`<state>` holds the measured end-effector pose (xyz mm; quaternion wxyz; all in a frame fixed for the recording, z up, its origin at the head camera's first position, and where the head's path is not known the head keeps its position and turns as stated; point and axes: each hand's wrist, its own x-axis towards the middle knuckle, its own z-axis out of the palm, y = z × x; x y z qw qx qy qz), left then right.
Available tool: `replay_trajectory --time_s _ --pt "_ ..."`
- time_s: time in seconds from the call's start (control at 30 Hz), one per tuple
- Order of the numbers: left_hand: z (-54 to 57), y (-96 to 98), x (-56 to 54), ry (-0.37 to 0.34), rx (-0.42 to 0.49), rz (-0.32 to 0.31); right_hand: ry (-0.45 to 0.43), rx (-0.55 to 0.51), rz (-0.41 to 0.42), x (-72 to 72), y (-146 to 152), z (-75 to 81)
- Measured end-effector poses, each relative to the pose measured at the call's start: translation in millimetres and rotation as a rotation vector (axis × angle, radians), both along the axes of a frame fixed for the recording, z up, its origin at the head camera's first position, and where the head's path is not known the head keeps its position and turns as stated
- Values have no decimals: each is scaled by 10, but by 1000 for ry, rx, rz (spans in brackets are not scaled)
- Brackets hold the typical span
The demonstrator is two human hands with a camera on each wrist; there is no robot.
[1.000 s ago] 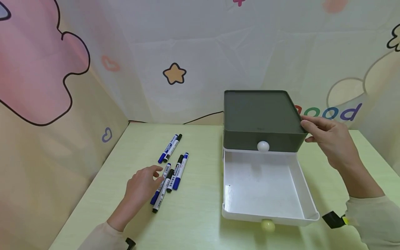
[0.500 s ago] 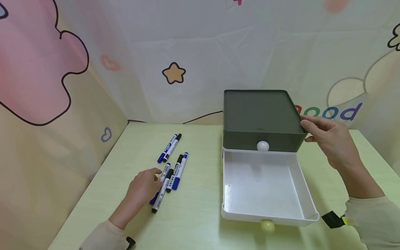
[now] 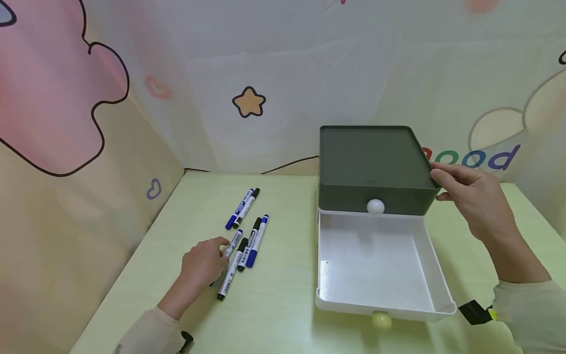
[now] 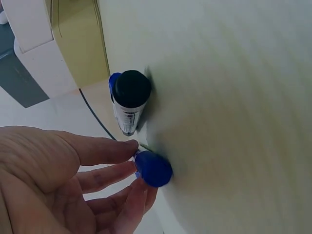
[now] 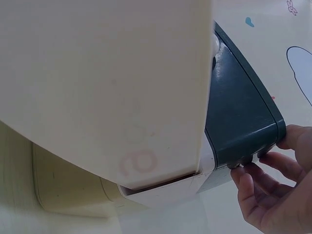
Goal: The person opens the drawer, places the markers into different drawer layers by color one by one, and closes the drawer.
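Currently, a blue-and-white marker is pinched close to one blue end by the left grip, narrowed between thumb and fingertips, low over the left part of the counter; whether it is quite off the surface cannot be told. It should prove light, stiff and smooth, apt to swivel if caught at one end, so a hold nearer mid-barrel would likely be steadier. Just beside it, a black-and-white marker is set at a slant, near enough to be knocked. Past that one, a side-by-side pair of markers is laid, and a farther pair is placed behind. Well apart to the right, a white drawer is drawn out beneath a dark green organizer box, its floor walled off from the markers by a raised side. The box's front right corner is held by the right grip.
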<state>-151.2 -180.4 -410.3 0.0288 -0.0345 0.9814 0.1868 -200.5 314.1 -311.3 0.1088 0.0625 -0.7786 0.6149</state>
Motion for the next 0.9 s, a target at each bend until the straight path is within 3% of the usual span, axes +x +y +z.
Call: replay_trajectory --time_s 0.23,0.57,0.9 --pt "-34 -45 2 14 -87 -18 6 139 -42 -4 -43 8" --pt "-53 -16 -20 67 -144 -32 1 81 -15 2 -9 21" --pt "-28 -26 -102 7 -113 -15 -16 130 -48 17 1 11"
